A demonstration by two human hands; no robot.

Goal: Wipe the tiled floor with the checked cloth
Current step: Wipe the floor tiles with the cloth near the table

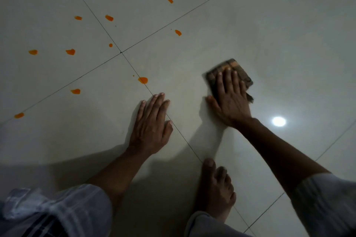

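Cloth (234, 72), folded into a small pad, lies flat on the tiled floor (269, 25) under the right hand (230, 98). That hand presses it down with straight, spread fingers, palm on top and thumb out to the side touching the tile; a flat palm like this likely spreads the pressure so the whole pad drags evenly. The left hand (152, 125) rests open on the floor just beside the cloth, fingers straight and together, lying across a grout line (107, 32); it seems to serve as a prop for a person crouched low. A bare foot (216, 186) stands nearer the person than the cloth, on the same grout line.

The cloth looks dark brown with paler and orange stripes near its far edge, its outline blurred, and one corner sticks out past the hand's little-finger side. Orange drops (142, 80) dot the tiles beyond the left hand, well apart from the cloth, so most of the wiping appears not yet done. A bright lamp reflection (278, 121) shines on the tile near the right wrist.
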